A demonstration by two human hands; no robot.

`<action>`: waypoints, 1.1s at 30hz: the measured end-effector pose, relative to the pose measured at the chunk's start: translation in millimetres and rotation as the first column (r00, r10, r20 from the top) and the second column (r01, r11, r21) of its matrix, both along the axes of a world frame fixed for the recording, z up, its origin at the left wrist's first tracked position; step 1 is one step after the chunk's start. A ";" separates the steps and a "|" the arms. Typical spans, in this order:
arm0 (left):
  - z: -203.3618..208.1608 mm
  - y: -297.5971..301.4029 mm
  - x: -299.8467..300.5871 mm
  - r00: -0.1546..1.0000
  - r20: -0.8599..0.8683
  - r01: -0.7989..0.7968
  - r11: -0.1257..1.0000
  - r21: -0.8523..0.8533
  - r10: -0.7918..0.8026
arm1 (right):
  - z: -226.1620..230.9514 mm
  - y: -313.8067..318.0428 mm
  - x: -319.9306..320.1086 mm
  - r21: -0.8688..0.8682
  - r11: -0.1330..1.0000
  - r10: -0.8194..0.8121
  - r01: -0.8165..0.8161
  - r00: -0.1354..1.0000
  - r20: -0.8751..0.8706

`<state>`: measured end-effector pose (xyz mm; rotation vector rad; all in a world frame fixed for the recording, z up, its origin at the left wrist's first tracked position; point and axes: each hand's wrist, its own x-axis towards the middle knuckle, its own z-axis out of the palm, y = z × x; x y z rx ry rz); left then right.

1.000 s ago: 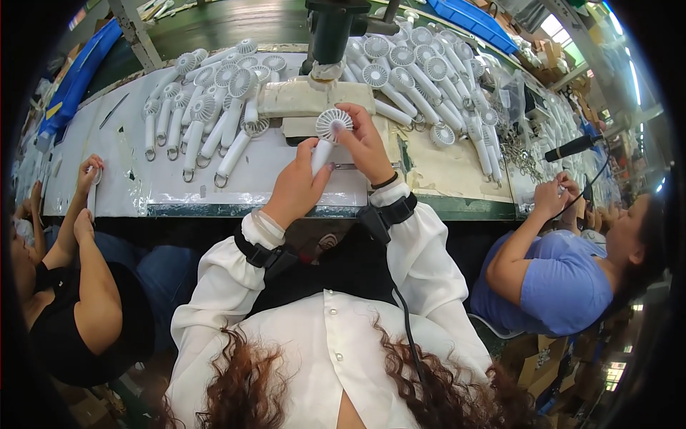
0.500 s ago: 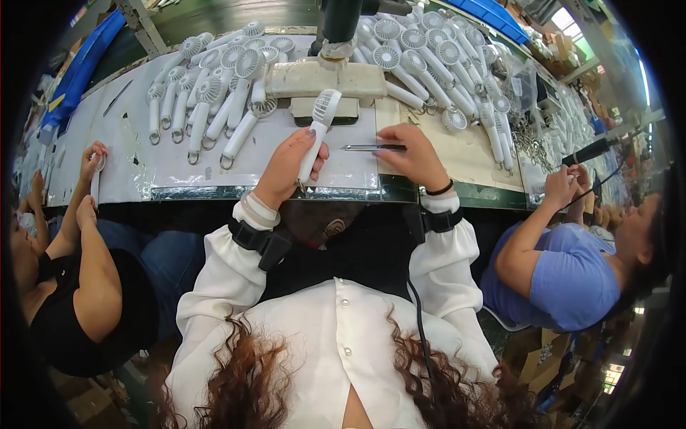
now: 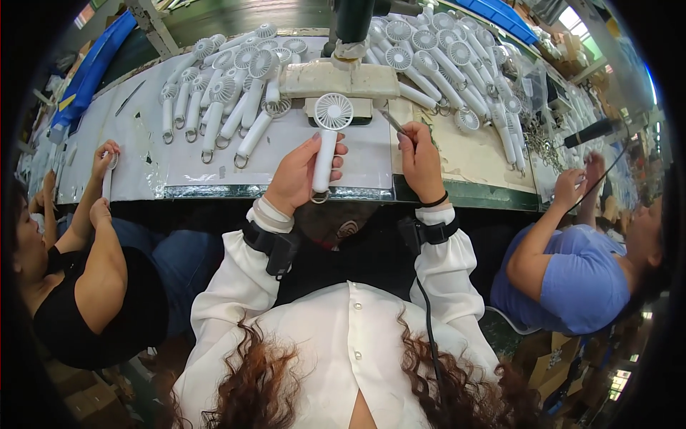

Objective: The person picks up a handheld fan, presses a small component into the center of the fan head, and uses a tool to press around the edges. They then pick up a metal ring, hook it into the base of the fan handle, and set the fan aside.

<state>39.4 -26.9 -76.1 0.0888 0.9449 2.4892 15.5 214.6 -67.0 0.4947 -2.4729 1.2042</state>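
My left hand [image 3: 296, 171] is closed around the handle of a white handheld fan [image 3: 325, 159]. The fan stands nearly upright in the picture, its round slotted grille facing me and a metal ring at the handle's lower end. To the right, over the table's front part, my right hand [image 3: 423, 163] pinches a slim silver pointed tool [image 3: 392, 121]. Its tip points up and left, apart from the fan; fingers cover its dark rear end, and its exact kind cannot be made out. Behind the fan sits a small dark block with a pale top [image 3: 363, 114].
White handheld fans [image 3: 221, 91] lie heaped at the left, and another heap [image 3: 457, 64] at the right. A dark green machine column [image 3: 354, 21] rises over a beige base [image 3: 336, 80]. Another thin tool [image 3: 131, 97] lies far left. Co-workers sit at both sides.
The fan has turned from a slanted side view to upright with its grille toward me. My right hand has rotated, so the tool's tip now points up-left instead of straight left.
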 end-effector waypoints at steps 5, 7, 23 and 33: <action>-5.9 5.7 -0.4 0.998 0.046 0.019 0.964 0.266 -0.032 | 13.1 -32.4 12.7 -0.347 0.934 0.166 -0.088 0.966 0.201; -6.0 6.5 -3.3 0.998 0.061 -0.004 0.953 0.303 -0.015 | 9.2 -34.7 14.3 -0.370 0.918 0.244 -0.143 0.939 0.241; -1.6 15.7 -4.0 0.994 0.073 -0.097 0.957 0.273 0.080 | -3.7 -44.2 31.8 -0.121 0.920 0.385 -0.372 0.917 0.108; 21.9 -3.6 -16.7 0.844 -0.535 -0.351 0.717 -0.602 -0.036 | -7.7 -25.9 16.2 -0.361 0.898 0.309 -0.251 0.944 0.112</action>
